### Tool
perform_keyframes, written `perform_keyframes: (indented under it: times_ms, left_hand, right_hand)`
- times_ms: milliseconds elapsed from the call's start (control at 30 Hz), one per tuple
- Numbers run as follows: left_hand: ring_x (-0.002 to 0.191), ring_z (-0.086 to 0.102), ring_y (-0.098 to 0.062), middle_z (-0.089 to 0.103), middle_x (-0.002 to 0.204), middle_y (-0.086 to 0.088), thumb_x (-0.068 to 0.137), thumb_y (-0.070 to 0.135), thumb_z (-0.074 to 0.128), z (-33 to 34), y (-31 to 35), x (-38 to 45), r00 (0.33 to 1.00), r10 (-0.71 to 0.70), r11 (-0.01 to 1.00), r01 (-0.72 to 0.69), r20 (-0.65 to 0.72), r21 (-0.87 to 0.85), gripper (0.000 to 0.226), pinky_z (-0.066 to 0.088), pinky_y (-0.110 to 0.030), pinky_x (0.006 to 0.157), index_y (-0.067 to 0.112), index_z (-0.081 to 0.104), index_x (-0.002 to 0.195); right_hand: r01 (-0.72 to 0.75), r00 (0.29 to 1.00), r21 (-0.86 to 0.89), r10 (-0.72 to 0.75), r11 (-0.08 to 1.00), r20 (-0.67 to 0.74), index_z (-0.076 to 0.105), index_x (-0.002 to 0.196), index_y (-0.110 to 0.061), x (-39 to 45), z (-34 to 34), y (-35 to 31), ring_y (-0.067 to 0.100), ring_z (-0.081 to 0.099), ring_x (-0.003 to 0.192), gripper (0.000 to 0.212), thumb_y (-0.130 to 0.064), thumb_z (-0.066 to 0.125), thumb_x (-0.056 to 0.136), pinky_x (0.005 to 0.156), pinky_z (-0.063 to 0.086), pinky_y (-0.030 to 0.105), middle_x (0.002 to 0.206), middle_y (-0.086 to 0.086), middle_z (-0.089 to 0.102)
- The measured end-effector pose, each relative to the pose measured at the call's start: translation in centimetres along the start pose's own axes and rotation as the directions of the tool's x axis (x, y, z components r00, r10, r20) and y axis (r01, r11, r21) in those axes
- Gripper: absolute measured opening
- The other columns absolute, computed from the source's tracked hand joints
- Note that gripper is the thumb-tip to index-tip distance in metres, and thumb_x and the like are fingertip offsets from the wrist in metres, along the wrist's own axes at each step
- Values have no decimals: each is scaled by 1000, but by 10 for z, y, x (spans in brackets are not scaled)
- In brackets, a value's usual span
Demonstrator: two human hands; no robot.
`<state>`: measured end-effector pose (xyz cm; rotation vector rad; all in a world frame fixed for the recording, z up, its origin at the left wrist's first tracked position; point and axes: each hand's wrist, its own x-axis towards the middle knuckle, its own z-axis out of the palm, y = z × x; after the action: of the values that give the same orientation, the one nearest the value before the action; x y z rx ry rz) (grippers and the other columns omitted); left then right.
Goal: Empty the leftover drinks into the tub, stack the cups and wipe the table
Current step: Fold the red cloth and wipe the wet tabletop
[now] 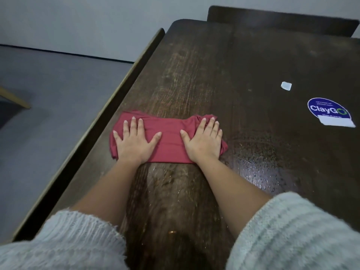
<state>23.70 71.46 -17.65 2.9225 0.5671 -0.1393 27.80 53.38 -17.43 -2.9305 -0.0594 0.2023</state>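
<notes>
both hands, left hand [134, 141] and right hand [202, 140], flat (fingers spread) on red cloth [169, 141] atop wet table [253, 65]

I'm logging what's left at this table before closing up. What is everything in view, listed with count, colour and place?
cloth: one, dark red, flat on the table's left-middle, under both hands
table: one, dark brown wood, fills the middle and right; wet droplets on its near right part
round sticker: one, blue with white lettering, right edge of the table
small scrap: one, pale, on the table beyond the sticker
chair back: one, dark, at the table's far end
floor: grey, to the left
sleeves: two, pale knit, bottom corners
left hand: flat on the cloth
right hand: flat on the cloth
</notes>
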Motion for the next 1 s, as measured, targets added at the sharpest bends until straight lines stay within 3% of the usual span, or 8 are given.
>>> perform_keyframes:
  times_ms: [533, 1000]
  left_hand:
    - [149, -8, -23, -6, 162, -1, 85, 78, 12, 0, -88, -140, 993, -116, 993, 116, 15, -9, 91, -7, -56, 116, 21, -1, 155]
    - [148, -9, -28, -4, 162, -8, 88, 74, 14, 20, -98, -279, 939, -344, 936, 341, -13, -87, 90, -8, -59, 113, 16, 0, 155]
  right_hand:
    - [78, 997, 13, -78, 997, 5, -2, 154, -4, -150, 26, -36, 35, -7, 149, 89, -67, 20, 96, 119, -8, 46, 161, 23, -6]
    - [260, 964, -30, -258, 965, 67, -2, 156, -11, -230, 33, -15, 32, -9, 150, 97, -77, 19, 88, 119, -7, 48, 162, 18, -7]
